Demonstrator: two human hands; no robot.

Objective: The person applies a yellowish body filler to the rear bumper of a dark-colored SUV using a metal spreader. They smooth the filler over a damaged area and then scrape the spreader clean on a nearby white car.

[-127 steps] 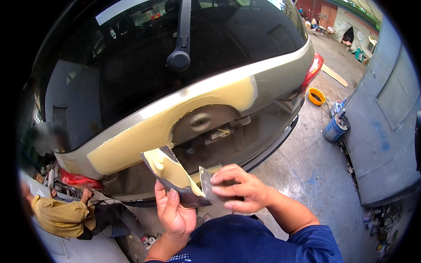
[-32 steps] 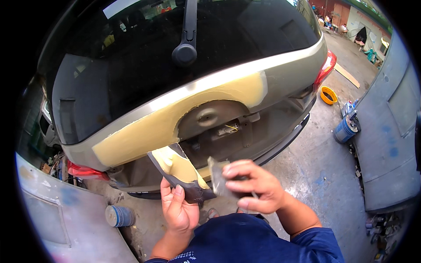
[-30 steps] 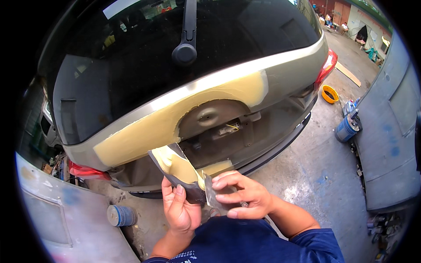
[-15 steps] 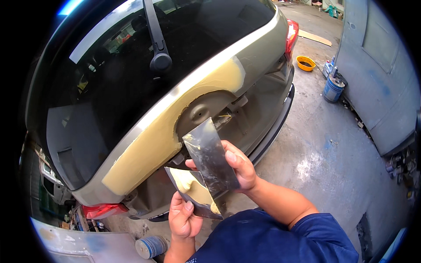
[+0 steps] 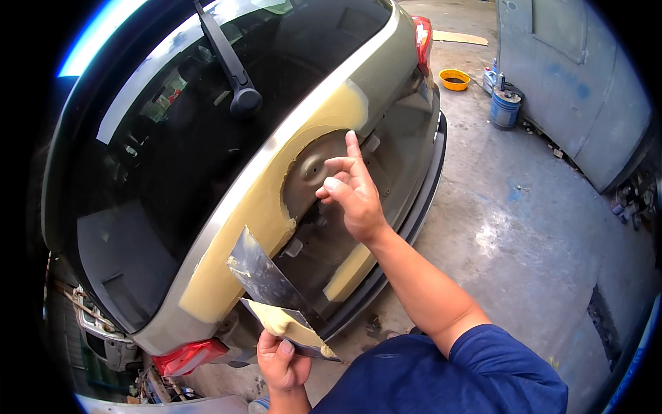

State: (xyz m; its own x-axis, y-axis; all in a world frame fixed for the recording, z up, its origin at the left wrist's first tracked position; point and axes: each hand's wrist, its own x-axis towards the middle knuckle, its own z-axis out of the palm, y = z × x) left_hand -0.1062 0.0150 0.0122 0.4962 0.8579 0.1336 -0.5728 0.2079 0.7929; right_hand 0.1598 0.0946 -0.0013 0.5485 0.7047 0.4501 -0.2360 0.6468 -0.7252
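In the head view, the left hand [image 5: 284, 362] pinches a dark plate [image 5: 314, 351] bearing yellow paste [image 5: 284, 324]; a second, smeared plate [image 5: 272, 272] slants just behind. The right hand [image 5: 356, 196], holding nothing, points one finger before the car's tailgate [image 5: 401, 155]. I count two yellow patches [image 5: 219, 283] there, plus one yellow basin [image 5: 455, 87] and one blue bucket [image 5: 505, 112] beyond.

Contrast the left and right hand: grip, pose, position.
Grip: left hand pinches the filler-loaded plate; right hand holds nothing visible.
Pose: right hand extends its index finger; left hand's thumb lies over the plate's edge.
Position: left hand sits lower in view than right hand.
Shared: both are bare.
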